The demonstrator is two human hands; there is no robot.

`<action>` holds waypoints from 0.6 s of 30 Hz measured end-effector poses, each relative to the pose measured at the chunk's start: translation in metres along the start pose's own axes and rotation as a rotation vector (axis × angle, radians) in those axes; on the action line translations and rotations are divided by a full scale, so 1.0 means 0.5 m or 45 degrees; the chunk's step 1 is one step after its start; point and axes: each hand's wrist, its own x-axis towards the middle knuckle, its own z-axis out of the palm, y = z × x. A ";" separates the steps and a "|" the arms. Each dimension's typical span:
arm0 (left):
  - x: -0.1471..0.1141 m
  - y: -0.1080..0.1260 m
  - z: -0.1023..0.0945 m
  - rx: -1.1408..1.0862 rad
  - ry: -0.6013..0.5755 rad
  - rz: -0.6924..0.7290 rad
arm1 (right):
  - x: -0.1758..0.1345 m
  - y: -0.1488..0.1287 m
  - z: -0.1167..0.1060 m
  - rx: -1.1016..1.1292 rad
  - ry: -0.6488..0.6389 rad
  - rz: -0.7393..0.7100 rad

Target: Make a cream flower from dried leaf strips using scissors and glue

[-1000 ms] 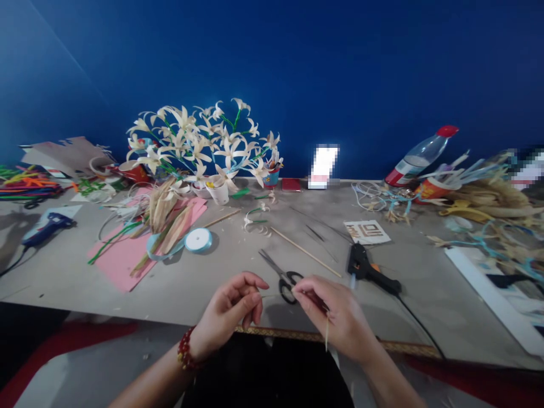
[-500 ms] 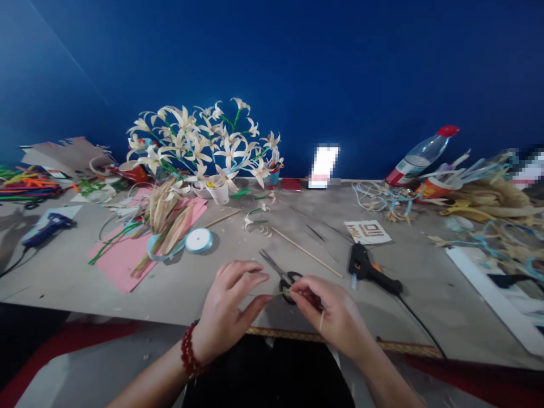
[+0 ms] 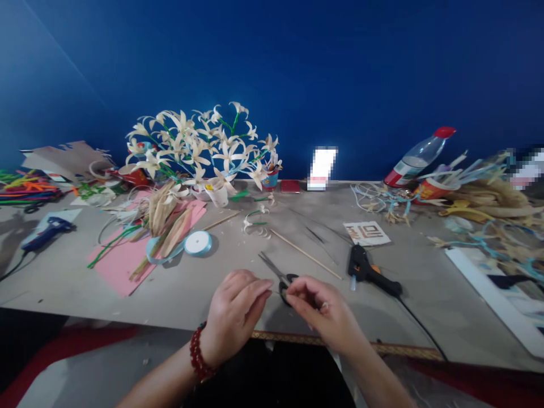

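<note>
Above the near part of the table, my left hand (image 3: pixel 238 306) is closed in a pinch, a red bead bracelet on its wrist. My right hand (image 3: pixel 319 310) pinches too, a short way to the right. Between the two sets of fingertips runs a thin pale strand (image 3: pixel 276 292), which both appear to hold; its exact kind is too small to make out. Another pale bit lies against the right hand's fingers. Scissors (image 3: pixel 271 265) with black handles lie on the table just behind, partly hidden by the right hand.
A black glue gun (image 3: pixel 374 275) lies at right, its cord over the front edge. A wooden stick (image 3: pixel 306 255), blue ribbon spool (image 3: pixel 198 243) and pink paper (image 3: pixel 114 266) lie behind and left. White flowers (image 3: pixel 199 141) stand at the back; a tilted bottle (image 3: pixel 414 158) is at back right.
My left hand's fingers, spread apart before, have come together in a pinch on the strand. The right hand stays pinched in about the same place.
</note>
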 end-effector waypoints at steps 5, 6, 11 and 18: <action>-0.015 0.013 0.023 -0.128 0.125 -0.206 | 0.002 0.000 0.024 0.367 -0.122 0.136; -0.017 0.017 0.027 -0.171 0.158 -0.265 | 0.002 0.000 0.032 0.443 -0.127 0.172; -0.017 0.030 0.035 -0.397 0.189 -0.337 | -0.001 0.005 0.060 0.635 -0.038 0.236; -0.013 0.038 0.033 -0.580 0.089 -0.396 | 0.001 -0.003 0.058 0.352 0.057 0.012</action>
